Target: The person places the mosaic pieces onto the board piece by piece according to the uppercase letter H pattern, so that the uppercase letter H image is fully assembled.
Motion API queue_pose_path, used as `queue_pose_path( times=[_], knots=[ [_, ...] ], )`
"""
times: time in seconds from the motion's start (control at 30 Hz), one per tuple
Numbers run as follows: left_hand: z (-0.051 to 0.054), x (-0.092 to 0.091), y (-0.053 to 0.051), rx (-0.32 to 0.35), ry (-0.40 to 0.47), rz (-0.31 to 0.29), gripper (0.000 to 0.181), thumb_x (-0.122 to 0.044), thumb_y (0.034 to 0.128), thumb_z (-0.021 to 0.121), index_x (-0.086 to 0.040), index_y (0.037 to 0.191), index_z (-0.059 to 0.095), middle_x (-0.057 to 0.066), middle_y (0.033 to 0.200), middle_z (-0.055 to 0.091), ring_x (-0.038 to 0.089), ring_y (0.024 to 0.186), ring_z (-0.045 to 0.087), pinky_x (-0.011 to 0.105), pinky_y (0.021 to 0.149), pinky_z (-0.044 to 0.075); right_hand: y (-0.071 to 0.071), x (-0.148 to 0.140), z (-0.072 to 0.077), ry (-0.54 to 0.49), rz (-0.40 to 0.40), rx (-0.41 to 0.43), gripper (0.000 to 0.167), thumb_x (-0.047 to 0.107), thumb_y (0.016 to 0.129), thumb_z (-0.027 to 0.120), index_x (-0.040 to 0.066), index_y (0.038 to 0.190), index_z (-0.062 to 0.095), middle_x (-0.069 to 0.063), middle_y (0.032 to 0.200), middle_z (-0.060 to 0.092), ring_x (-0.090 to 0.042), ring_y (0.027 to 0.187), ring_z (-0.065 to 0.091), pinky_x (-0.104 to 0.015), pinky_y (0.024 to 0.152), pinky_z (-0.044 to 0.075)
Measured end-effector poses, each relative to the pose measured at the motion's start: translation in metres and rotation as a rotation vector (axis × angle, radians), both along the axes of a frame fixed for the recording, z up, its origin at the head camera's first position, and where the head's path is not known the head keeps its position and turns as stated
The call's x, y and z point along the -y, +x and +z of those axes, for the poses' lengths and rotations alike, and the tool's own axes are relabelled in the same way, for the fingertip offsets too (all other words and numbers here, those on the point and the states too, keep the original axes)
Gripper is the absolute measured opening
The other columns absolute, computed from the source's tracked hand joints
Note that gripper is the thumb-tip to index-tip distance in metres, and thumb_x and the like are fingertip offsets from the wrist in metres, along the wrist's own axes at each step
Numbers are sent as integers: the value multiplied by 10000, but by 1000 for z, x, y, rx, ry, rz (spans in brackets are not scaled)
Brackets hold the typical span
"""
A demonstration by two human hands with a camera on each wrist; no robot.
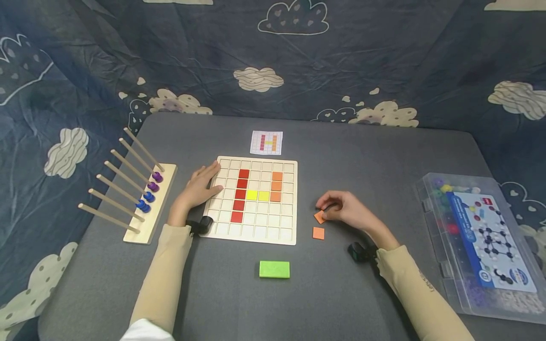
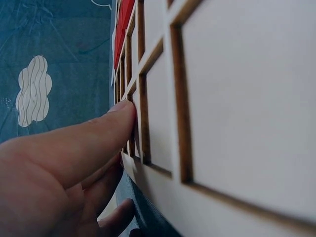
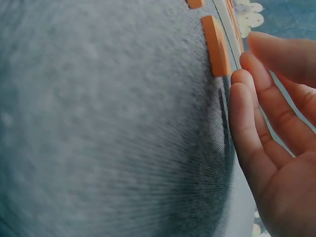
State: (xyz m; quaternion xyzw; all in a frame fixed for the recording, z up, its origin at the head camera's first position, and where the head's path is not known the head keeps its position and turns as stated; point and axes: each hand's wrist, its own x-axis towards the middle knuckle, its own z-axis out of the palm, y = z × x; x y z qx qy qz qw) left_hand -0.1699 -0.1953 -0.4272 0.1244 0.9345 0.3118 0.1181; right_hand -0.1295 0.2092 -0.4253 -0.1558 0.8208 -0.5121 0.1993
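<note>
My left hand lies along the left edge of a wooden grid board; the left wrist view shows the thumb touching its rim. A column of red tiles, two yellow tiles and a column of orange tiles sit in the board. Right of the board, my right hand hovers over an orange tile, which it partly covers from above. In the right wrist view the fingers are loosely bent beside that tile, with nothing seen between them. Another orange tile lies nearer me.
A printed pattern card lies behind the board. On the left stands a peg rack with long rods and purple and blue beads. A green block lies in front. At right is a clear plastic case with a blue-and-white booklet.
</note>
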Motion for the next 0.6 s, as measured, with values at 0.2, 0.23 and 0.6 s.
queue_pose_path(
  times=[0.2, 0.23, 0.6],
  knots=[
    [0, 0, 0, 1, 7, 0, 656, -154, 951, 559, 39, 1487, 235, 197, 1563, 151, 477, 1397, 60, 678, 1052, 70, 2, 3, -3, 86, 17, -40, 253, -111, 752, 698, 13, 972, 683, -105, 932, 653, -230, 816, 590, -262, 660, 490],
    [0, 0, 0, 1, 6, 0, 656, -154, 951, 559, 39, 1488, 234, 197, 1563, 150, 476, 1398, 60, 679, 1052, 70, 2, 3, -3, 93, 19, -45, 257, -116, 747, 698, 19, 966, 685, -99, 927, 655, -226, 803, 592, -262, 653, 490],
    [0, 0, 0, 0, 2, -5, 653, -148, 952, 555, 40, 1488, 232, 196, 1564, 149, 476, 1398, 59, 678, 1052, 76, 2, 9, -3, 150, 23, -143, 238, -152, 708, 721, 8, 880, 684, -65, 826, 626, -202, 771, 556, -271, 660, 476]
  ],
)
